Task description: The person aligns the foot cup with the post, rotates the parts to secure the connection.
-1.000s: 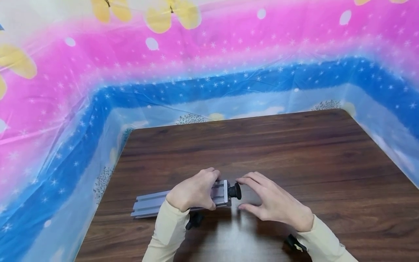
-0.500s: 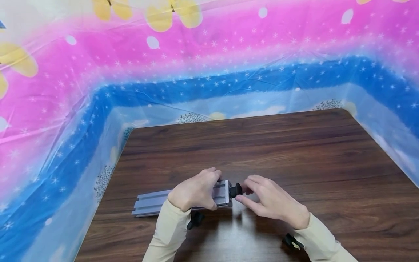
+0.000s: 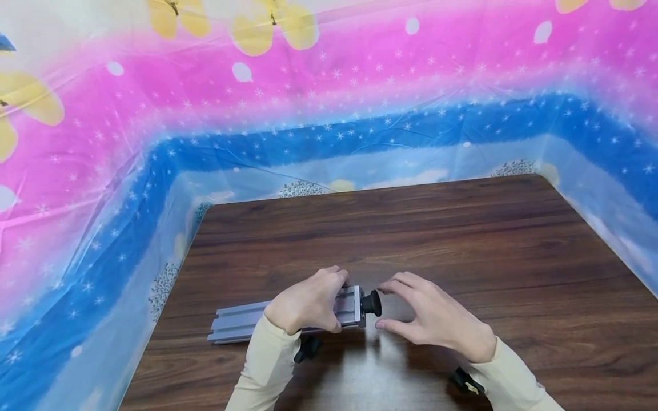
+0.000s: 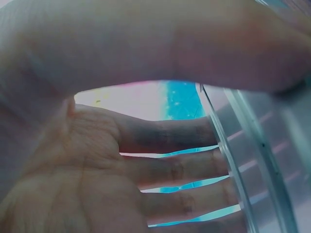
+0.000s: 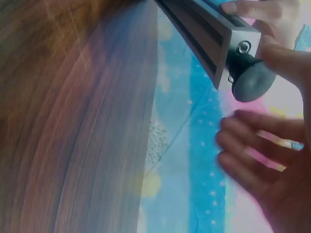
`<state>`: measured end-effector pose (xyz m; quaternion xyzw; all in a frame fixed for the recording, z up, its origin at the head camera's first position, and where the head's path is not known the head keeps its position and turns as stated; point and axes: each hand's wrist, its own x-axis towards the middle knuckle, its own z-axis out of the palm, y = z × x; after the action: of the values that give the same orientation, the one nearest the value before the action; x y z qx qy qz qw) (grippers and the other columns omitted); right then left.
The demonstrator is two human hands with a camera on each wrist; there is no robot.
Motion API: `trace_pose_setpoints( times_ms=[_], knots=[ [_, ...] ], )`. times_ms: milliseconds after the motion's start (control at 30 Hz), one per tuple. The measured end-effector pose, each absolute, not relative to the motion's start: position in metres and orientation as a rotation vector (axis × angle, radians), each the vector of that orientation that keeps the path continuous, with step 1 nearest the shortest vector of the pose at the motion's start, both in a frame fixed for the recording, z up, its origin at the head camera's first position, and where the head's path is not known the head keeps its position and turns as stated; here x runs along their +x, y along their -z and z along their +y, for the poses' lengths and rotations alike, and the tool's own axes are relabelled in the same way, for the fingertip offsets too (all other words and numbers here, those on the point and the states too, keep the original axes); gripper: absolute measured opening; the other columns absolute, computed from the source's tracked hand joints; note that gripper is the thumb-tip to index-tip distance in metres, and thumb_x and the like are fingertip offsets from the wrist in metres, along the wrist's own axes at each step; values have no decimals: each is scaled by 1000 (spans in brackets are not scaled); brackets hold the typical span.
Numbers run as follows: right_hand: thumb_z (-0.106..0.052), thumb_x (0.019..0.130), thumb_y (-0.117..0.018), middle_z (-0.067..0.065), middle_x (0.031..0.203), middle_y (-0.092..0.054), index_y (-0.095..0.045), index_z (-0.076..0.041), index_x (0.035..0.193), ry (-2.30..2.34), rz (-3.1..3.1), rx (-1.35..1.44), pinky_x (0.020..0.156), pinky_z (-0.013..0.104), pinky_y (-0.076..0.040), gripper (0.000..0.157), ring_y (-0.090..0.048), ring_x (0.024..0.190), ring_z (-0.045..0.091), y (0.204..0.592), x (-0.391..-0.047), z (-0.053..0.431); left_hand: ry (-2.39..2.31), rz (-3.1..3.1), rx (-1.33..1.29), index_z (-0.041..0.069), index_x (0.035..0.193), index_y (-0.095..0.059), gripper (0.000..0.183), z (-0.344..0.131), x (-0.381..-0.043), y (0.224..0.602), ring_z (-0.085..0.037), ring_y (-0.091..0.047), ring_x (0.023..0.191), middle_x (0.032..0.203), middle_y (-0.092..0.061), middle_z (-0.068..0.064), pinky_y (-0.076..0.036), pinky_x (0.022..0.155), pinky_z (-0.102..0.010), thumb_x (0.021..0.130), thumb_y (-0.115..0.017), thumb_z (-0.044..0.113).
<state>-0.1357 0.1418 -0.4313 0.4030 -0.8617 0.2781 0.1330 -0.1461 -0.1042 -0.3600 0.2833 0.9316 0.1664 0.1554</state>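
Note:
A silver-grey grooved aluminium profile (image 3: 237, 322) lies lengthwise before me, with a squared end plate (image 3: 357, 306) at its right end. A black round knob (image 3: 373, 303) sticks out from that plate. My left hand (image 3: 307, 299) grips the profile near the plate, thumb on the near side and fingers on the far side. In the left wrist view, the fingers reach the edge of the profile (image 4: 265, 160). My right hand (image 3: 439, 314) hovers just right of the knob, fingers and thumb spread apart, holding nothing. The right wrist view shows the knob (image 5: 253, 81) close to the thumb.
Dark wood-grain tabletop (image 3: 437, 228) extends behind and to the right of the hands. Hanging cloth (image 3: 329, 137) in pink and blue surrounds its far and side edges. A black wrist device (image 3: 466, 381) sits under the right wrist, another (image 3: 308, 348) by the left.
The right hand's fingers closed in toward the knob half a second ago; now they have spread and drawn back slightly right. The left hand and profile stay put.

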Motion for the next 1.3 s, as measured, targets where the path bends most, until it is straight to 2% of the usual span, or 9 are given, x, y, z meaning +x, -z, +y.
trace_pose_setpoints(
  times_ms=[100, 233, 533, 767, 900, 1033, 1100, 1167, 1300],
  knots=[
    [-30, 84, -83, 0, 123, -66, -63, -9, 131, -809, -2387, 1269, 92, 32, -55, 55, -64, 110, 13, 431, -137, 145, -468, 2667, 811, 2, 105, -60, 52, -104, -147, 360, -18, -51, 84, 94, -57, -5, -47, 73, -32, 61, -88, 6],
    [-15, 80, -85, 1, 123, -66, -63, -7, 131, -804, -2298, 1333, 92, 27, -53, 56, -65, 109, 12, 434, -137, 144, -459, 2650, 812, 3, 105, -60, 51, -103, -146, 361, -17, -50, 83, 95, -56, -4, -46, 72, -30, 63, -88, 6],
    [-29, 92, -73, -5, 100, -65, -67, -9, 112, -822, -2370, 1232, 80, 25, -54, 29, -63, 90, 7, 443, -137, 138, -475, 2647, 815, 3, 106, -60, 52, -102, -144, 364, -16, -50, 82, 96, -57, -4, -47, 71, -28, 63, -90, 6],
    [-27, 94, -66, -7, 87, -57, -60, -16, 98, -801, -2514, 1133, 68, 20, -47, 14, -51, 76, 2, 445, -133, 132, -472, 2664, 809, 4, 104, -60, 50, -102, -143, 364, -16, -50, 82, 94, -55, -3, -47, 71, -28, 64, -90, 7],
    [-26, 97, -62, -10, 78, -47, -54, -18, 90, -778, -2548, 1104, 61, 16, -38, 13, -40, 68, 0, 445, -132, 130, -467, 2672, 808, 4, 104, -60, 51, -101, -143, 364, -16, -51, 82, 95, -55, -3, -47, 72, -28, 63, -90, 7],
    [-28, 101, -58, -15, 73, -40, -51, -21, 84, -827, -2602, 1084, 56, 14, -34, 20, -38, 63, -3, 444, -131, 129, -468, 2672, 808, 4, 104, -59, 51, -101, -143, 364, -16, -51, 82, 96, -56, -3, -48, 72, -28, 63, -90, 7],
    [-31, 102, -60, -15, 75, -46, -55, -21, 87, -877, -2612, 1086, 58, 15, -39, 18, -43, 64, -4, 442, -131, 131, -469, 2668, 808, 5, 104, -59, 50, -101, -143, 363, -16, -51, 83, 96, -56, -4, -48, 72, -29, 64, -90, 7],
    [-36, 99, -64, -13, 83, -56, -61, -19, 98, -904, -2589, 1107, 64, 18, -47, 18, -53, 73, -1, 441, -130, 135, -468, 2663, 811, 4, 104, -59, 51, -102, -142, 362, -17, -52, 84, 96, -56, -4, -48, 73, -30, 64, -89, 7],
    [-39, 92, -74, -2, 114, -64, -60, -9, 128, -844, -2462, 1220, 87, 27, -54, 49, -62, 102, 8, 437, -130, 141, -465, 2665, 817, 4, 106, -59, 52, -104, -142, 361, -19, -52, 87, 98, -57, -5, -49, 76, -33, 64, -89, 8]
  ],
)
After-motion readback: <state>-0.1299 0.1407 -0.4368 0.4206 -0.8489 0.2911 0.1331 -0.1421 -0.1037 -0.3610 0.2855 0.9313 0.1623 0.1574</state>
